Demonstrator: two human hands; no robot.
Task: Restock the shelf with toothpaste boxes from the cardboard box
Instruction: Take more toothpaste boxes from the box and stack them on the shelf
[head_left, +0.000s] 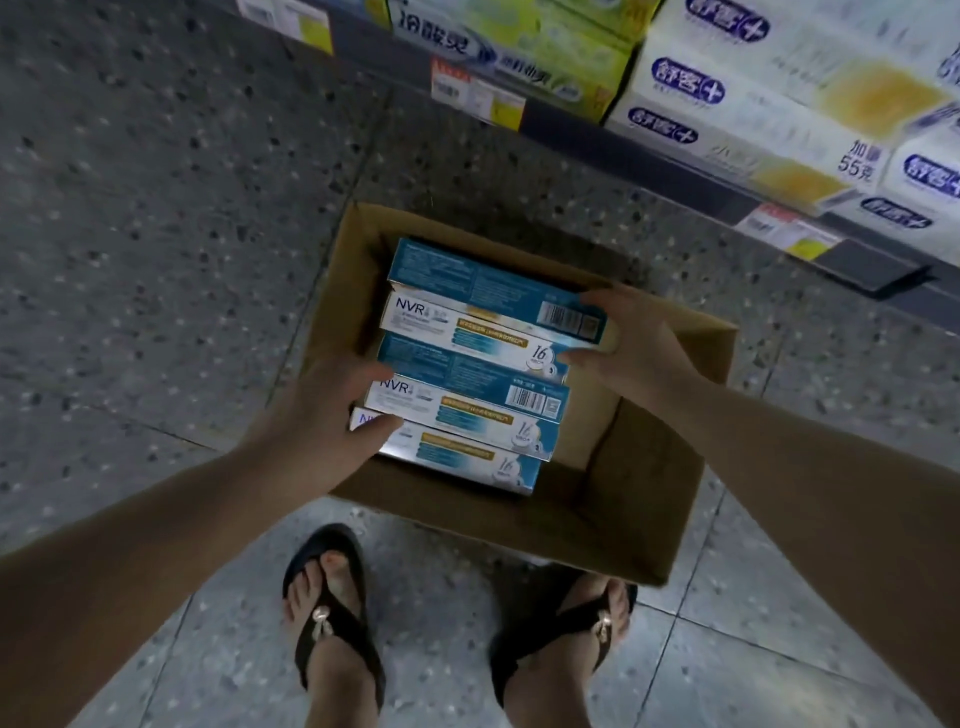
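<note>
The left hand (332, 421) and right hand (641, 345) grip opposite ends of the stacked toothpaste boxes (467, 364), centre frame. The cardboard box (675, 483) lies beneath.

Dim, cool light from above; wide-angle bending at the edges, shelf boxes (769, 88) blurred, glare on carton fronts (457, 410)
</note>
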